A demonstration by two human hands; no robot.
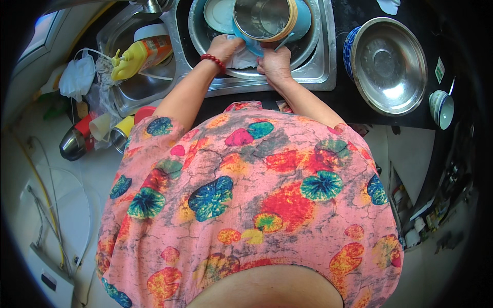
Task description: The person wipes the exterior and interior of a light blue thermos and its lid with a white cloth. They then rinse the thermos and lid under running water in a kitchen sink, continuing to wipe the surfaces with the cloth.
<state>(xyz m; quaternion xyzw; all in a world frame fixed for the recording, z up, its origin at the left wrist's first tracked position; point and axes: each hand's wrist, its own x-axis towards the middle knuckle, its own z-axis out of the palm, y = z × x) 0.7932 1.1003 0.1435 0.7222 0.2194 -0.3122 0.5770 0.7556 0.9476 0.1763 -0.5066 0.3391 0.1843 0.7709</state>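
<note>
A round metal basin (196, 42) sits in the right bowl of a steel sink (329, 46). In it are a white lid or dish (219, 15) and a blue container with a steel interior (262, 17) and a cream-coloured rim band. My left hand (226, 47), with a red bead bracelet at the wrist, is closed on a white cloth (243, 58) at the basin's near side. My right hand (276, 63) grips a light blue part with a thin loop, just below the container's rim; its fingertips are partly hidden.
Left bowl: a yellow pump bottle (129, 63) and an orange bottle with white cap (158, 44). A faucet (150, 8) is above. On the right stand a steel basin (391, 65) on a blue-patterned bowl (349, 50) and small stacked bowls (443, 109). Cups, one yellow (124, 129), lie at left.
</note>
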